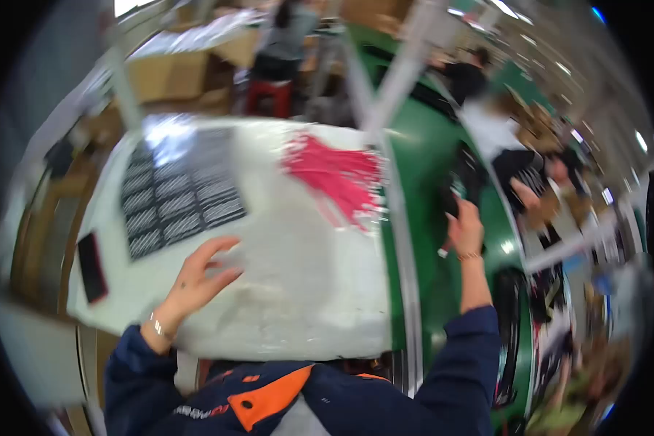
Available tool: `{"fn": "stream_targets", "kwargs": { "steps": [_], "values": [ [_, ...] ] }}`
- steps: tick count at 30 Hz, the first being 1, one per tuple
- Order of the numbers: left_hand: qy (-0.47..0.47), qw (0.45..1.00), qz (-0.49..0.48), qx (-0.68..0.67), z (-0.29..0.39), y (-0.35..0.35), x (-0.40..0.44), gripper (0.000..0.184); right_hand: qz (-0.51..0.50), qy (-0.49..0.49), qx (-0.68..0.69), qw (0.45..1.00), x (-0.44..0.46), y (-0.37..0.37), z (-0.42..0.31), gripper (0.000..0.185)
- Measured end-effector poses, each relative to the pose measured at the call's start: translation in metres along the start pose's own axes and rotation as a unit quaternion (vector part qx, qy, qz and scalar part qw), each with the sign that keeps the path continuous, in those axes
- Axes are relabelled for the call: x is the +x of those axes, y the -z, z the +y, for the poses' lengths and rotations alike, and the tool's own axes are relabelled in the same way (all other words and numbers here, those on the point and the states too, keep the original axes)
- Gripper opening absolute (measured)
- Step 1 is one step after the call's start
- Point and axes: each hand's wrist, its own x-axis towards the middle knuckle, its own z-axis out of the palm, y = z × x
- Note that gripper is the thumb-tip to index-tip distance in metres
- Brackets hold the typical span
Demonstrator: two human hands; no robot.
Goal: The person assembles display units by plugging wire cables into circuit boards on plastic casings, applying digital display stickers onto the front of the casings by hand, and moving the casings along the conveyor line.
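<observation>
My left hand (205, 277) is over the white table (291, 305), fingers apart and curved, with nothing in it. It is near the lower right corner of a dark sheet with rows of striped labels (178, 196). A pile of pink straps with white ends (334, 174) lies on the table's right part. My right hand (466, 227) reaches over the green conveyor (432, 291), its fingers closed on a black item (463, 182) blurred by motion. A small red and white piece (445, 245) shows just below that hand.
A dark phone-like object (91, 267) lies at the table's left edge. Another black item (511, 327) rests on the conveyor's right side. Cardboard boxes (171, 76) and a red stool (269, 98) stand behind. Several people work beyond the table and conveyor. White posts rise between.
</observation>
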Motion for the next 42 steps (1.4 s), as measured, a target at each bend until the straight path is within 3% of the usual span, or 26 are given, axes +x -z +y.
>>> {"fn": "stream_targets", "kwargs": {
  "steps": [4, 7, 8, 9, 11, 13, 17, 19, 22, 23, 25, 28, 33, 35, 36, 37, 38, 40, 42],
  "values": [
    [-0.018, 0.993, 0.076, 0.085, -0.019, 0.043, 0.002, 0.041, -0.157, 0.031, -0.023, 0.987, -0.043, -0.055, 0.076, 0.058],
    [0.015, 0.985, 0.103, 0.138, -0.036, 0.082, 0.02, 0.045, -0.254, 0.022, -0.228, 0.94, -0.017, -0.009, 0.033, 0.061],
    [0.034, 0.98, 0.087, 0.177, -0.04, 0.095, 0.03, 0.05, -0.26, 0.028, -0.219, 0.94, -0.006, -0.001, 0.023, 0.061],
    [0.043, 0.979, 0.087, 0.18, -0.045, 0.107, 0.042, 0.05, -0.239, 0.02, -0.133, 0.962, 0.003, 0.008, 0.014, 0.057],
    [-0.087, 0.95, 0.051, 0.295, -0.058, 0.128, 0.066, 0.067, -0.218, 0.008, -0.042, 0.975, 0.023, 0.019, -0.029, 0.054],
    [-0.072, 0.952, 0.049, 0.295, -0.073, 0.146, 0.091, 0.075, -0.181, 0.001, 0.176, 0.968, 0.055, 0.016, -0.123, 0.044],
    [-0.052, 0.949, 0.057, 0.304, -0.084, 0.162, 0.133, 0.096, -0.196, 0.079, 0.36, 0.909, 0.077, -0.027, -0.237, 0.031],
    [-0.039, 0.945, 0.052, 0.319, -0.089, 0.156, 0.145, 0.108, -0.208, 0.076, 0.381, 0.897, 0.09, -0.065, -0.281, 0.033],
    [-0.037, 0.909, 0.044, 0.413, -0.104, 0.12, 0.144, 0.116, -0.32, -0.098, 0.389, 0.858, 0.113, -0.132, -0.344, 0.067],
    [-0.033, 0.887, 0.044, 0.459, -0.104, 0.111, 0.142, 0.12, -0.292, -0.073, 0.34, 0.891, 0.111, -0.154, -0.36, 0.069],
    [-0.05, 0.896, 0.055, 0.438, -0.099, 0.107, 0.139, 0.121, -0.258, -0.055, 0.289, 0.92, 0.119, -0.166, -0.375, 0.071],
    [-0.062, 0.916, 0.073, 0.39, -0.098, 0.103, 0.127, 0.121, -0.326, -0.143, 0.281, 0.891, 0.127, -0.153, -0.383, 0.058],
    [-0.102, 0.918, 0.105, 0.368, -0.087, 0.109, 0.134, 0.107, -0.337, -0.129, 0.399, 0.843, 0.127, -0.164, -0.355, 0.038],
    [-0.133, 0.926, 0.146, 0.321, -0.076, 0.114, 0.144, 0.098, -0.077, 0.016, 0.304, 0.95, 0.125, -0.163, -0.353, 0.023],
    [-0.136, 0.925, 0.149, 0.32, -0.066, 0.116, 0.147, 0.098, 0.058, 0.091, 0.243, 0.964, 0.125, -0.158, -0.353, 0.016],
    [-0.161, 0.927, 0.165, 0.297, -0.056, 0.118, 0.151, 0.09, 0.063, 0.095, 0.241, 0.964, 0.124, -0.151, -0.352, 0.016],
    [-0.186, 0.926, 0.182, 0.275, -0.044, 0.122, 0.155, 0.083, 0.009, 0.023, 0.355, 0.935, 0.123, -0.14, -0.35, 0.013],
    [-0.216, 0.921, 0.205, 0.252, -0.017, 0.134, 0.16, 0.076, -0.104, -0.118, 0.557, 0.815, 0.119, -0.117, -0.346, 0.007],
    [-0.127, 0.989, 0.06, 0.045, 0.011, 0.145, 0.16, 0.067, -0.136, -0.132, 0.586, 0.788, 0.106, -0.103, -0.332, 0.009]
  ]
}}
